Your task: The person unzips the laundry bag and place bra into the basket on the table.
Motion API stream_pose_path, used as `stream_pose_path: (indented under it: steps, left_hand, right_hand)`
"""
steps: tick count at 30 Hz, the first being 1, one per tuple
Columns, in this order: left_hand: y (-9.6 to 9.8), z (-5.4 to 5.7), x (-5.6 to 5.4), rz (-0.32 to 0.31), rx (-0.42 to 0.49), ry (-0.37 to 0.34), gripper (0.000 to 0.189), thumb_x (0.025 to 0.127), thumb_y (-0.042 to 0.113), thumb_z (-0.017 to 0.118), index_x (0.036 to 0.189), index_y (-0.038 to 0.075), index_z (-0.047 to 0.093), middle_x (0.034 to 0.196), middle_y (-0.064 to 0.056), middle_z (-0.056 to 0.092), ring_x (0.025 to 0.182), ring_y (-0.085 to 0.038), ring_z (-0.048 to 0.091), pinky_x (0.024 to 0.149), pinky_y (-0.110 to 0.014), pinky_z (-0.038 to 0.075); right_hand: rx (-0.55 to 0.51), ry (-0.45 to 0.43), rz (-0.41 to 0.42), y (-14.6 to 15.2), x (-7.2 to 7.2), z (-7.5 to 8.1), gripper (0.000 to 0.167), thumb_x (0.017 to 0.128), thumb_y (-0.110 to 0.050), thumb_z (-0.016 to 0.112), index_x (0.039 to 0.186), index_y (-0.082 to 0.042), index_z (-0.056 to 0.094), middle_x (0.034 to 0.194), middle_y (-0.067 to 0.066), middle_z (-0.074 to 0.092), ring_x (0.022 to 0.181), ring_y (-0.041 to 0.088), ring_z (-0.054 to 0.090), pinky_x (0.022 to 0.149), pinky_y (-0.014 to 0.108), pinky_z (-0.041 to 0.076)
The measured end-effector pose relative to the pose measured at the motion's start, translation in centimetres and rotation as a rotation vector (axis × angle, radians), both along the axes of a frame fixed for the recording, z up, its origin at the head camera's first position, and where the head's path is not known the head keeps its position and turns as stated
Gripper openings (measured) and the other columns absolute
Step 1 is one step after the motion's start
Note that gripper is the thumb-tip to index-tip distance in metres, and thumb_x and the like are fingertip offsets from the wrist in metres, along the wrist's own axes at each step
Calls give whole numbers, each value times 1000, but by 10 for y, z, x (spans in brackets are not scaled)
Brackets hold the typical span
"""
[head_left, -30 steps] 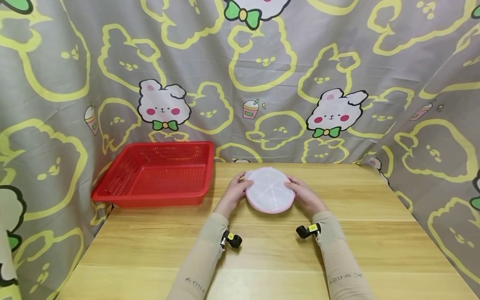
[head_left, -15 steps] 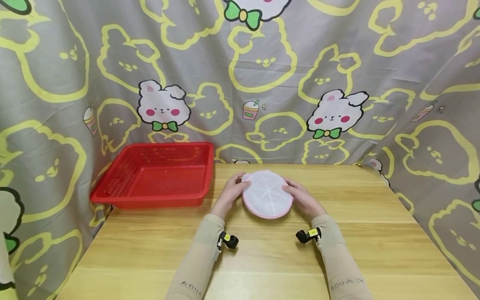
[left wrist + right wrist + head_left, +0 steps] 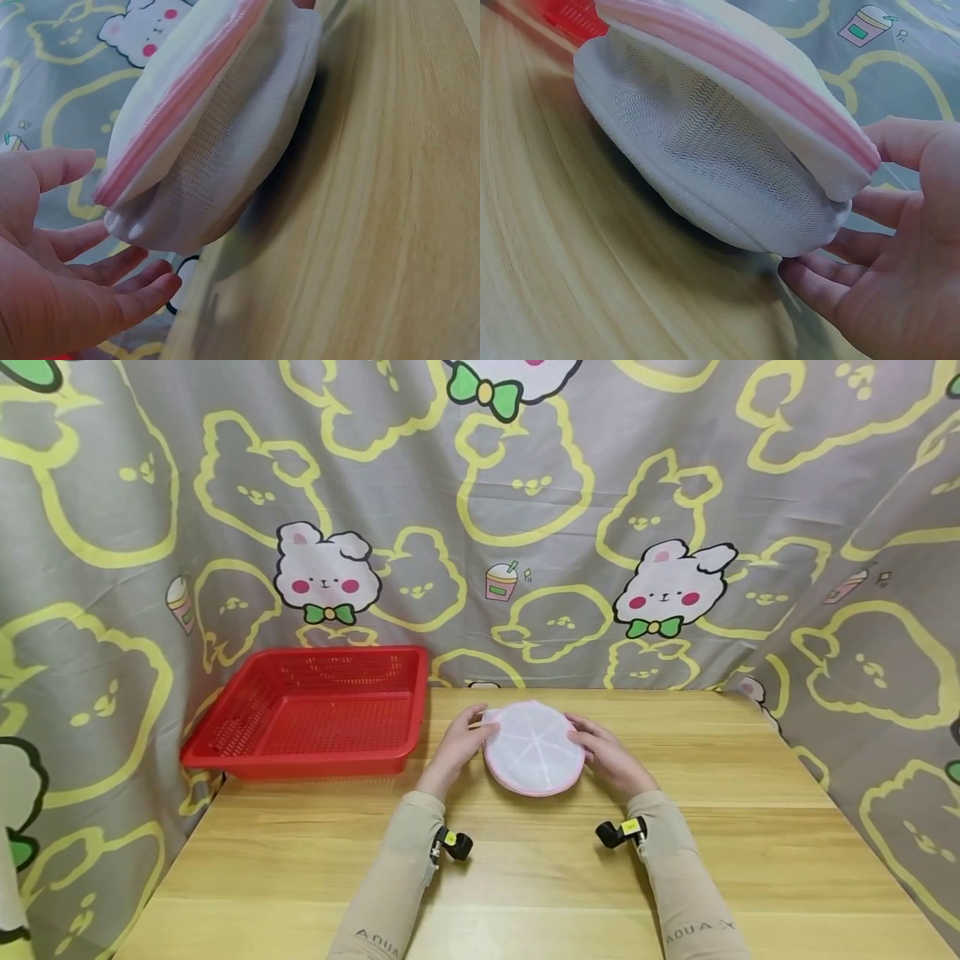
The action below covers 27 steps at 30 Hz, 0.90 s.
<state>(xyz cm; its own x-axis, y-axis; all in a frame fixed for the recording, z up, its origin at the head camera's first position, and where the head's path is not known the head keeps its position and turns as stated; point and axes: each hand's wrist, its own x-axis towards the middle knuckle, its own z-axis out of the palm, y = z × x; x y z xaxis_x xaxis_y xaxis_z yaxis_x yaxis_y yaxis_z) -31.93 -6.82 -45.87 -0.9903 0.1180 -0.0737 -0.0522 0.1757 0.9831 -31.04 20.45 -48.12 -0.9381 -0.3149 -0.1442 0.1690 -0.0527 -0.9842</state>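
A round white mesh laundry bag (image 3: 536, 747) with a pink zip edge (image 3: 742, 64) is between my hands, close over the wooden table. My left hand (image 3: 457, 747) is at its left side. In the left wrist view the thumb (image 3: 67, 166) stands a little off the zip edge, the index fingertip meets the mesh and the other fingers spread loosely. My right hand (image 3: 611, 756) holds the right side, its thumb (image 3: 904, 142) at the pink edge. The right fingers (image 3: 821, 281) curl beneath the bag's lower rim, their tips partly hidden behind it.
A red plastic basket (image 3: 307, 770) with perforated walls stands at the back left of the wooden table (image 3: 540, 877). A grey curtain (image 3: 420, 452) with cartoon animals hangs behind the table and along both sides. Each sleeved forearm bears a small black camera.
The bag has come slightly toward me and to the left with both hands, then stayed in place. Since half a second ago, my hands have drawn slightly apart.
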Motion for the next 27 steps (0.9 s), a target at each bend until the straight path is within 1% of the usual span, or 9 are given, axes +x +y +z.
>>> stream_pose_path:
  steps: [3,6,11,15,18,20,22,24,27]
  left_hand:
    - [-2,2,0,7,-17,6,59,90,24,66,143,9,46,145,-17,48,132,-35,49,110,-45,40]
    - [-3,5,0,19,-29,14,58,90,25,66,143,10,47,145,-17,48,132,-35,48,109,-45,41]
    - [-5,10,1,35,-52,77,52,92,24,65,139,9,51,144,-18,50,131,-37,48,108,-46,41]
    - [-4,17,3,38,-82,137,48,92,23,64,136,7,55,141,-17,53,132,-36,48,109,-46,41]
    - [-1,23,2,20,-117,197,45,93,23,64,134,6,56,139,-17,55,132,-36,49,110,-47,40]
    - [1,27,1,2,-143,238,44,93,24,64,133,6,57,137,-17,57,131,-36,50,109,-46,41]
    - [4,30,0,-18,-163,277,42,94,22,64,132,5,58,136,-17,58,130,-36,51,109,-47,42]
    - [6,31,-2,-36,-187,291,41,94,22,63,132,7,58,136,-14,59,129,-35,51,108,-45,42]
    - [9,34,-5,-66,-233,293,40,95,22,62,132,7,58,135,-13,59,129,-34,52,108,-44,42]
  right_hand:
    - [-6,-4,-14,0,0,1,63,102,-18,48,155,-6,17,162,14,15,130,12,43,94,14,44]
    - [14,0,-33,1,-1,1,65,101,-20,50,155,-7,17,161,15,19,124,10,47,97,17,44]
    - [40,-19,-100,2,-2,3,70,97,-28,57,155,-11,20,158,12,23,133,23,40,109,32,37]
    - [89,41,-137,3,-1,10,67,99,-27,55,154,-9,22,159,17,23,141,32,34,116,45,30]
    - [155,120,-151,4,-1,16,61,101,-23,50,152,-2,24,157,22,25,143,36,31,118,49,28]
    - [192,147,-148,4,-1,18,58,102,-21,48,151,0,25,156,24,27,143,37,31,118,49,27]
    - [249,171,-140,3,0,21,57,103,-23,47,151,-1,27,155,24,29,142,37,32,118,49,28]
    - [289,184,-128,2,1,23,56,103,-25,47,150,-2,30,154,24,31,141,37,33,118,50,28]
    - [341,200,-120,1,1,27,54,103,-28,47,149,-4,32,153,23,33,141,36,34,117,50,28]
